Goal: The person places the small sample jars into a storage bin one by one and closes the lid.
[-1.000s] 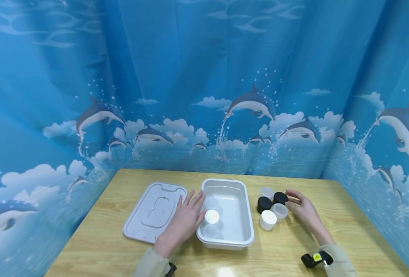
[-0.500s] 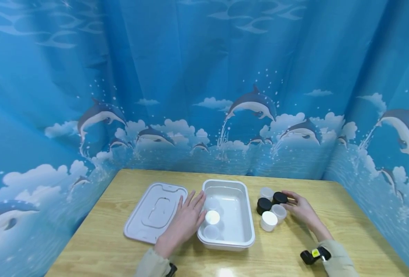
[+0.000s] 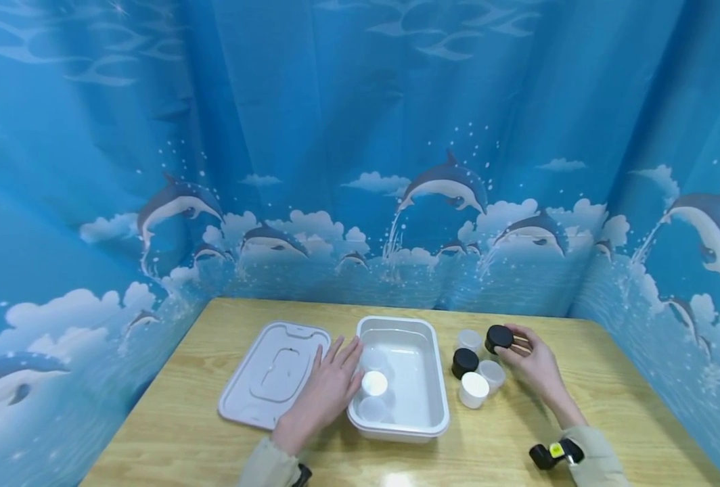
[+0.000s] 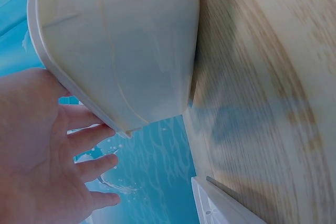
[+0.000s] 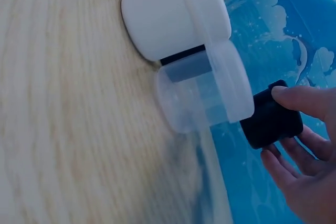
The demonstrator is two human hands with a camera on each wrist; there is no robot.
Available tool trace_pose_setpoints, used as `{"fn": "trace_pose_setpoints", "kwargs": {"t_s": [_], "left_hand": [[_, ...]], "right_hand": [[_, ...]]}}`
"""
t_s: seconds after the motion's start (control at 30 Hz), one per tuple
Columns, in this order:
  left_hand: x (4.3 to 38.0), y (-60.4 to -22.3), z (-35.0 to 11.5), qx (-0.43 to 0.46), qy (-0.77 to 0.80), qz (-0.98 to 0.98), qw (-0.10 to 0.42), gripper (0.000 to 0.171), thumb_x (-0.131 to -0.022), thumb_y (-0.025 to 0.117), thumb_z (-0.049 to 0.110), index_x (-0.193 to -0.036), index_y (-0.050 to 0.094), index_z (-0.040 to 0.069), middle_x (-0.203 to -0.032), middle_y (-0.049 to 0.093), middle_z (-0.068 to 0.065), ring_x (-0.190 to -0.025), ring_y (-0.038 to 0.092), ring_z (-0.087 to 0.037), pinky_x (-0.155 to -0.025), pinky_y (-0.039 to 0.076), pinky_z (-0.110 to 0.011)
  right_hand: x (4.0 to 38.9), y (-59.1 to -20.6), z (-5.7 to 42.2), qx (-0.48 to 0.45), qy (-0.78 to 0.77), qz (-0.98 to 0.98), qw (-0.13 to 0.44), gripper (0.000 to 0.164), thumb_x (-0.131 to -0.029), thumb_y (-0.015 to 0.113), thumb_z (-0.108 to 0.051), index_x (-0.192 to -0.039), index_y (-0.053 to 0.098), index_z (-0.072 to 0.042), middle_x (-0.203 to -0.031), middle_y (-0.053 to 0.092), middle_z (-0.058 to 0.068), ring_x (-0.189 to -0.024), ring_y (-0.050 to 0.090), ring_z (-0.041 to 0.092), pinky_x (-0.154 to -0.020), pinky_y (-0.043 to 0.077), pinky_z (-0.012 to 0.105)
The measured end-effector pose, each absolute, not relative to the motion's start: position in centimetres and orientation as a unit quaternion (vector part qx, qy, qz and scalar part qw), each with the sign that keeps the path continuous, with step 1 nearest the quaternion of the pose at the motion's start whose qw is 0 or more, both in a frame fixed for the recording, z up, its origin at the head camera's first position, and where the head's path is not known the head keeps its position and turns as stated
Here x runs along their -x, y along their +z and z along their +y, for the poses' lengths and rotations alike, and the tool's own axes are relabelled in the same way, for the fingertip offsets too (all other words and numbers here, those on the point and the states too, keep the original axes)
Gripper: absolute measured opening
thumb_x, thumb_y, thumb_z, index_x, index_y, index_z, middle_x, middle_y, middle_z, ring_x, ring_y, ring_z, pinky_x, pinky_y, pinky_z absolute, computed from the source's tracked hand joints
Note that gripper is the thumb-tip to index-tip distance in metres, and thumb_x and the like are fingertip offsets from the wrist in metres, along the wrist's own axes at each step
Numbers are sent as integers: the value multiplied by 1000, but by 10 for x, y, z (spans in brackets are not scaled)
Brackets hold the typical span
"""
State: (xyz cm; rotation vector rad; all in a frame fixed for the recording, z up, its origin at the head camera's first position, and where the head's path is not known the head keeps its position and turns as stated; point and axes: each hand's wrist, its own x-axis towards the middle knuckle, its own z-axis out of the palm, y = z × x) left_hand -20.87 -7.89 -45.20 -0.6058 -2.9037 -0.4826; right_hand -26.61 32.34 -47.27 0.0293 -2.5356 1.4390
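My right hand (image 3: 536,365) pinches a small black round jar (image 3: 499,338) between thumb and fingertips. In the right wrist view this black jar (image 5: 270,121) is held above the table. Beside it stand another black jar (image 3: 464,364), a white jar (image 3: 474,391) and two translucent jars, one at the back (image 3: 469,340) and one in front (image 3: 492,374). My left hand (image 3: 329,384) rests with spread, fairly straight fingers along the left rim of a white plastic bin (image 3: 399,436). Inside the bin, a white-topped jar (image 3: 374,383) sits in a row with translucent ones along the left side.
A flat whitish lid (image 3: 256,396) lies on the wooden table (image 3: 183,406) left of the bin, partly behind my left hand. A blue dolphin-print curtain (image 3: 360,169) hangs behind and on both sides of the table.
My right hand has closed on the rear black jar and lifted it slightly up and right, away from the other jars. My left hand has stayed at the bin.
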Motion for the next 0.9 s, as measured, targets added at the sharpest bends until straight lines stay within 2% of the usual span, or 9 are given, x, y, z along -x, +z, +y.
{"fn": "trace_pose_setpoints", "kwargs": {"t_s": [0.07, 0.17, 0.3, 0.5, 0.57, 0.67, 0.77, 0.9], "left_hand": [[209, -452, -79, 201, -160, -964, 70, 55, -108, 47, 32, -156, 38, 6, -163, 34, -11, -152, 24, -38, -121, 14, -66], [210, -453, -79, 202, -161, -963, 73, 55, -108, 47, 32, -155, 39, 6, -163, 35, -11, -152, 25, -38, -121, 14, -66], [210, -454, -79, 202, -161, -963, 74, 55, -108, 47, 32, -155, 39, 5, -162, 35, -11, -151, 25, -38, -121, 15, -66], [209, -454, -79, 202, -165, -963, 69, 56, -108, 48, 32, -155, 38, 6, -162, 35, -11, -151, 25, -38, -121, 14, -66], [209, -454, -79, 202, -166, -963, 68, 56, -108, 47, 32, -155, 38, 5, -163, 35, -11, -151, 25, -38, -121, 14, -66], [210, -453, -79, 202, -165, -963, 70, 55, -108, 47, 32, -155, 38, 5, -163, 35, -11, -151, 25, -39, -121, 14, -66], [210, -454, -79, 203, -162, -963, 72, 55, -108, 47, 32, -155, 39, 5, -162, 35, -10, -151, 26, -39, -121, 14, -66], [209, -453, -79, 203, -162, -963, 74, 55, -108, 47, 33, -155, 39, 5, -162, 35, -10, -151, 26, -39, -121, 15, -66]], "right_hand": [[265, -468, 320, -18, 492, -860, 134, 64, -92, 76, -15, -144, 46, 7, -140, 52, 31, -115, 61, 12, -85, 46, 2], [262, -461, 315, -28, 493, -856, 156, 64, -92, 77, -14, -144, 47, 6, -140, 53, 29, -103, 50, -13, -88, 46, 2], [260, -454, 310, -35, 494, -853, 163, 63, -91, 77, -14, -144, 48, 5, -140, 53, 27, -101, 47, -18, -90, 47, 4], [257, -444, 299, -33, 493, -856, 149, 66, -91, 78, -19, -146, 47, 2, -142, 52, 24, -105, 48, -11, -90, 48, 6], [256, -439, 294, -36, 498, -854, 145, 66, -91, 78, -19, -146, 47, 1, -142, 52, 24, -109, 52, -2, -91, 48, 7], [255, -431, 286, -42, 502, -853, 138, 65, -91, 78, -18, -146, 47, 2, -142, 52, 24, -118, 57, 18, -92, 50, 9], [255, -425, 277, -51, 501, -854, 129, 65, -92, 77, -18, -145, 46, 2, -142, 51, 25, -124, 55, 35, -98, 53, 20], [257, -420, 264, -69, 499, -856, 117, 64, -92, 77, -17, -145, 47, 1, -141, 51, 25, -126, 54, 40, -103, 53, 40]]}}
